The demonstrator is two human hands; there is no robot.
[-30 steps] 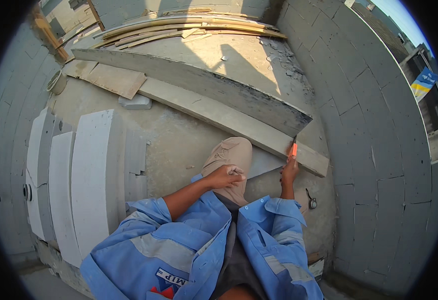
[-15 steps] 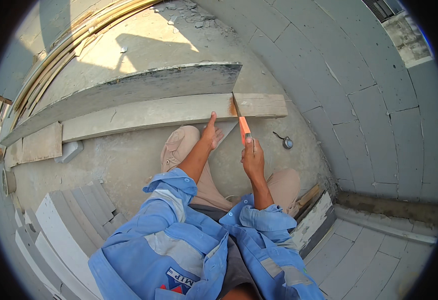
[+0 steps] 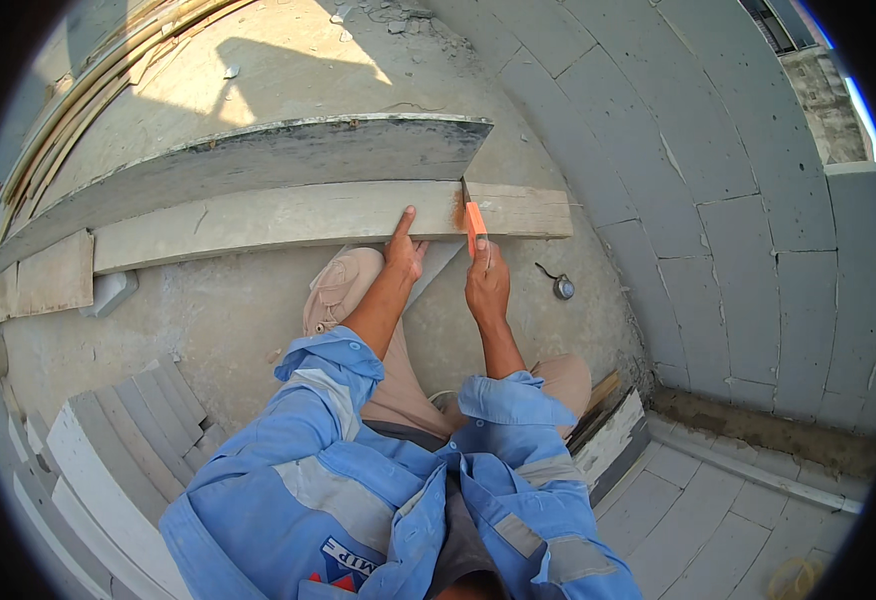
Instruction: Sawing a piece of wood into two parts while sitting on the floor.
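Observation:
My right hand (image 3: 488, 283) is wrapped round the orange handle of a handsaw (image 3: 475, 222). Its narrow blade lies in a cut across a long pale plank (image 3: 288, 220), near the plank's right end, beside a rusty-brown smear. Left of the saw, my left hand (image 3: 403, 254) grips the plank's near edge, thumb stretched over the top face and fingers at the near side, partly hidden. Along the plank's far side stands a dark-stained panel (image 3: 358, 150) on edge, its right end close to the blade.
A tape measure (image 3: 563, 288) lies on the concrete floor, right of the saw. Grey block walls (image 3: 658, 180) rise on the right. Stacked pale blocks (image 3: 108, 450) stand at lower left; long poles (image 3: 98, 95) lie at far left. A small block (image 3: 111, 292) sits under the plank's left part.
My left hand has moved from near the plank's edge onto it, thumb now on top. The saw has pushed away from me, with its handle now at the plank's near edge.

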